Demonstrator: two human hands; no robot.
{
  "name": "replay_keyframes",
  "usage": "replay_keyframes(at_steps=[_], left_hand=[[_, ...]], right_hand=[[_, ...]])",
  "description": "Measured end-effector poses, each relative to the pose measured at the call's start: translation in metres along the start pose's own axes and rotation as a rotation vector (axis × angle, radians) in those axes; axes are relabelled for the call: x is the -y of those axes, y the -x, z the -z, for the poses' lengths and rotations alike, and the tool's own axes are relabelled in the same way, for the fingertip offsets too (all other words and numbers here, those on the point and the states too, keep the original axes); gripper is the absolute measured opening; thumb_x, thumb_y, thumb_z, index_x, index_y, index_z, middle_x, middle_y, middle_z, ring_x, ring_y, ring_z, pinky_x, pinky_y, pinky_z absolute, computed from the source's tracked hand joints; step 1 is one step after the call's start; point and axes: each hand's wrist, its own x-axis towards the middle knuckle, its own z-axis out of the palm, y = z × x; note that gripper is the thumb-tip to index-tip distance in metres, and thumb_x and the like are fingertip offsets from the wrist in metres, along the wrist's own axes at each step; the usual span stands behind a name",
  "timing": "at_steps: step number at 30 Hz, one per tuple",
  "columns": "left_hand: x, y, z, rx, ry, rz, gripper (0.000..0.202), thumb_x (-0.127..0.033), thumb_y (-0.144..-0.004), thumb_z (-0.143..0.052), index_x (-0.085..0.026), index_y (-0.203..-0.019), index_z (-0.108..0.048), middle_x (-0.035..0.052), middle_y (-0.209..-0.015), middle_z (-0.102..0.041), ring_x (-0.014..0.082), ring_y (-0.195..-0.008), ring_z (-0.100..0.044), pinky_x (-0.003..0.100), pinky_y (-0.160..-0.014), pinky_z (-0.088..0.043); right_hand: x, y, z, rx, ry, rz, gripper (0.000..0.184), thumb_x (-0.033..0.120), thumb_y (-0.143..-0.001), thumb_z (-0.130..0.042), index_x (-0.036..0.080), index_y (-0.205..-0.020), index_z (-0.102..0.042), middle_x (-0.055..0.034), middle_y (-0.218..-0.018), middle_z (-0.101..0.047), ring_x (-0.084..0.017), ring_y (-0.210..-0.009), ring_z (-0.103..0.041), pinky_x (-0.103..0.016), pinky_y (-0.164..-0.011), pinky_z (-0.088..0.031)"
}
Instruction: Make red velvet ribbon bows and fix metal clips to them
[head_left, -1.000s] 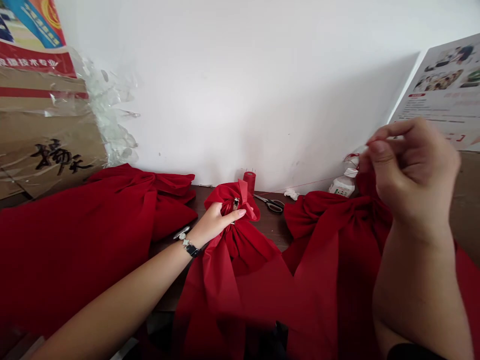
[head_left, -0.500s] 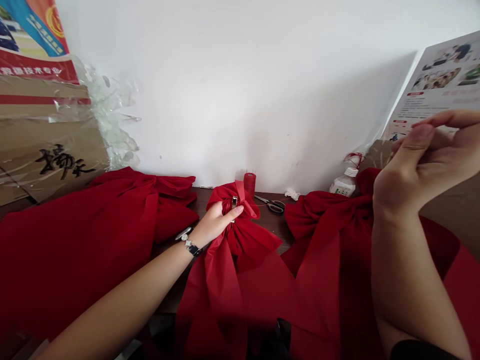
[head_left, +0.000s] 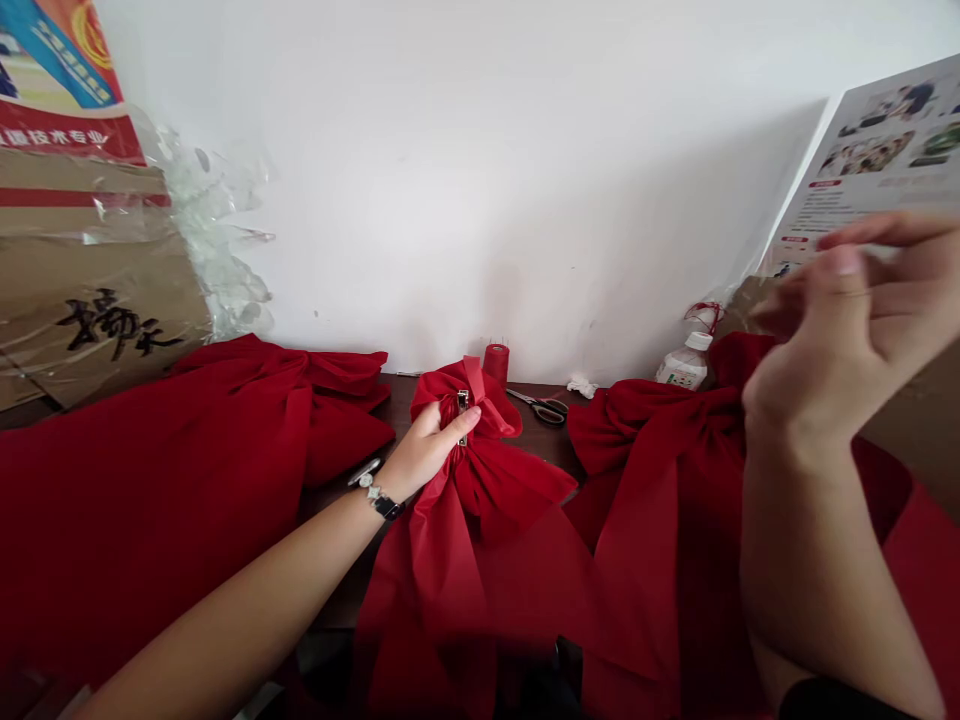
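My left hand (head_left: 431, 445) grips the gathered middle of a red fabric bow (head_left: 517, 490), its thumb lying beside a small metal clip (head_left: 463, 400) on the knot. The bow's long tails hang down toward me over the table's front edge. Raised high at the right is my right hand (head_left: 847, 330), its thumb and fingertips pinched together; whatever they hold is too small to make out. Behind the bow stands a spool of red thread (head_left: 496, 362) with pins or needles upright in its top. Black-handled scissors (head_left: 549, 408) lie right of the spool.
More red bows lie at the left (head_left: 247, 420) and right (head_left: 645, 430). A white bottle (head_left: 684, 365) and crumpled tissue (head_left: 582, 386) are near the wall. Cardboard boxes (head_left: 105, 260) with loose plastic wrap flank the left side; a printed board (head_left: 862, 170) leans at the right.
The bow in my left hand has turned slightly, showing more of the metal clip. My right hand has rotated a little and stays raised. The view has shifted slightly.
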Motion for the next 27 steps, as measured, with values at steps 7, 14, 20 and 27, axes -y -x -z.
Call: replay_keyframes(at_steps=[7, 14, 20, 27], left_hand=[[-0.013, 0.009, -0.006, 0.103, -0.057, -0.082, 0.031, -0.047, -0.079, -0.065, -0.016, -0.084, -0.064, 0.0023, -0.074, -0.066, 0.0216, -0.079, -0.062, 0.031, -0.074, -0.049], [-0.013, 0.009, -0.009, 0.081, 0.016, -0.165, 0.033, -0.036, -0.071, -0.075, -0.015, -0.095, -0.065, 0.0042, -0.093, -0.072, 0.0214, -0.088, -0.065, 0.032, -0.081, -0.051], [-0.012, 0.005, -0.007, 0.027, 0.077, -0.176, 0.028, -0.030, -0.068, -0.078, -0.015, -0.090, -0.067, 0.0034, -0.089, -0.072, 0.0197, -0.084, -0.065, 0.029, -0.078, -0.050], [-0.019, 0.001, -0.003, 0.088, 0.196, -0.095, 0.026, -0.036, -0.070, -0.076, -0.014, -0.081, -0.068, 0.0021, -0.079, -0.070, 0.0172, -0.074, -0.063, 0.026, -0.070, -0.049]], right_hand=[[0.036, 0.065, -0.045, 0.792, -0.060, -0.318, 0.011, 0.026, -0.092, -0.050, 0.019, -0.098, -0.054, 0.0028, -0.067, -0.044, -0.009, -0.056, -0.039, -0.023, -0.052, -0.033], [0.017, 0.093, -0.068, 0.954, -0.008, -0.446, 0.022, 0.035, -0.080, -0.065, 0.016, -0.080, -0.054, 0.0066, -0.059, -0.039, -0.007, -0.055, -0.032, -0.021, -0.054, -0.031], [0.010, 0.095, -0.070, 0.990, -0.175, -0.553, 0.020, 0.031, -0.081, -0.060, 0.015, -0.071, -0.053, 0.0052, -0.059, -0.040, -0.007, -0.054, -0.033, -0.020, -0.052, -0.029], [-0.003, 0.101, -0.073, 0.943, -0.336, -0.579, 0.030, 0.035, -0.082, -0.061, 0.017, -0.065, -0.043, 0.0064, -0.059, -0.029, -0.006, -0.053, -0.026, -0.020, -0.050, -0.025]])
